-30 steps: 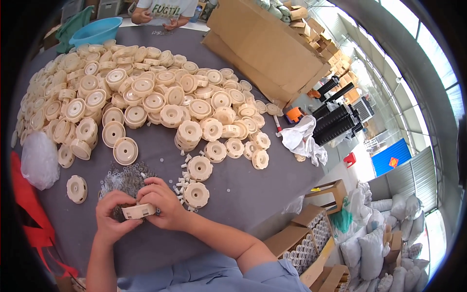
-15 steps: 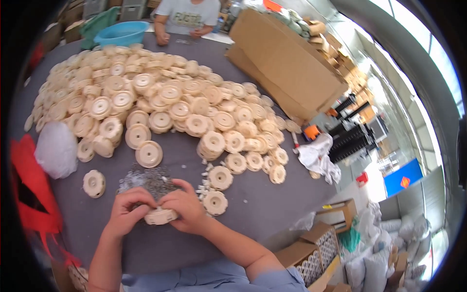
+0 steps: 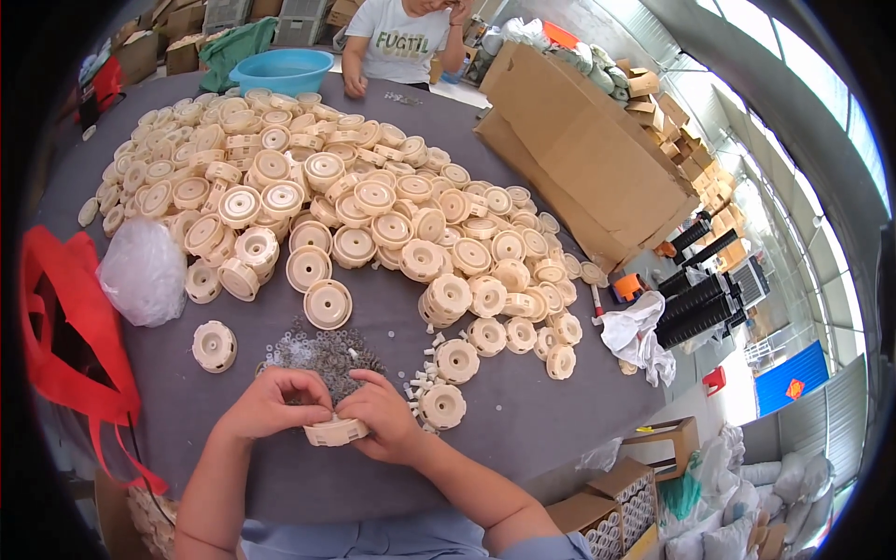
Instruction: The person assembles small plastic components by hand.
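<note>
A cream plastic wheel-shaped part (image 3: 336,432) with a notched rim is held just above the dark tabletop, tilted toward me. My right hand (image 3: 385,425) is closed around its right side. The fingertips of my left hand (image 3: 280,406) are pinched together at its upper face; whatever small piece they hold is hidden. Just beyond my hands lies a pile of small grey and clear rings (image 3: 322,355). Small white plastic plugs (image 3: 420,387) are scattered to the right of my right hand, beside a loose cream wheel (image 3: 441,406). Another wheel (image 3: 215,346) lies alone at the left.
A large heap of cream wheels (image 3: 373,196) covers the table's (image 3: 551,439) far half. At the left are a clear plastic bag (image 3: 143,273) and a red bag (image 3: 70,327). Beyond the heap stand a blue basin (image 3: 280,73), a seated person (image 3: 397,42) and cardboard (image 3: 588,149).
My view has shifted, so the table contents appear farther right. My left fingertips have come onto the wheel's upper face. The person opposite has raised one hand to their head.
</note>
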Demonstrator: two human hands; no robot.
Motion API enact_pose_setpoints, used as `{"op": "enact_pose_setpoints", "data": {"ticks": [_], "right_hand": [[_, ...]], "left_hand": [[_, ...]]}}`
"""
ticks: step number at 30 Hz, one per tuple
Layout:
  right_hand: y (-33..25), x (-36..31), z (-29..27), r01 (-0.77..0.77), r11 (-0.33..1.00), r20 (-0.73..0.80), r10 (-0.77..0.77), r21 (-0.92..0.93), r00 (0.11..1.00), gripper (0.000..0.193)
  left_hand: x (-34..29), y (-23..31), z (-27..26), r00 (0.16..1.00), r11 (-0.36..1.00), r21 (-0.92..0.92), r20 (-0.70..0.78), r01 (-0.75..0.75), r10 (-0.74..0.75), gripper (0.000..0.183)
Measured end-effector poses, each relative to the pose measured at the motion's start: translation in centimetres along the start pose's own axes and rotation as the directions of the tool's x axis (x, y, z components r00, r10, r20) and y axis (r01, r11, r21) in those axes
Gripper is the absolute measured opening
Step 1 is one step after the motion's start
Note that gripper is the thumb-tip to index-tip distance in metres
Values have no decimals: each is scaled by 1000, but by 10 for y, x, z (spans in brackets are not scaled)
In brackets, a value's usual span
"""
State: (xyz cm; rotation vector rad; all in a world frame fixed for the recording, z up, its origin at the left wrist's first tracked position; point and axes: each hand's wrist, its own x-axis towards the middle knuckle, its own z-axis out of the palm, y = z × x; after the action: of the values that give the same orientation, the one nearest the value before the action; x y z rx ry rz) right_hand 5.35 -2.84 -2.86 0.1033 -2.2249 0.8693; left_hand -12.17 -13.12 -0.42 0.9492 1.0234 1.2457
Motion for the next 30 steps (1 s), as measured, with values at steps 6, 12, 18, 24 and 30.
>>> {"op": "enact_pose_setpoints", "data": {"ticks": [6, 12, 18, 24, 30], "right_hand": [[0, -1, -3, -63, 998, -38, 63, 8, 997, 34], [1, -3, 4, -69, 997, -61, 70, 20, 996, 35], [2, -2, 2, -77, 995, -78, 82, 62, 994, 34], [4, -3, 3, -72, 996, -101, 77, 52, 992, 33], [4, -4, 3, -70, 995, -103, 77, 69, 992, 32]], "left_hand": [[8, -5, 4, 999, 999, 38, -34, -9, 10, 8], [4, -6, 3, 993, 997, 61, -110, 51, -44, 8], [9, -7, 6, 987, 997, 72, -159, -1, 13, 7], [11, -4, 8, 972, 941, 312, -147, -129, 182, 7], [11, -11, 5, 977, 970, 211, -151, -119, 153, 9]]}}
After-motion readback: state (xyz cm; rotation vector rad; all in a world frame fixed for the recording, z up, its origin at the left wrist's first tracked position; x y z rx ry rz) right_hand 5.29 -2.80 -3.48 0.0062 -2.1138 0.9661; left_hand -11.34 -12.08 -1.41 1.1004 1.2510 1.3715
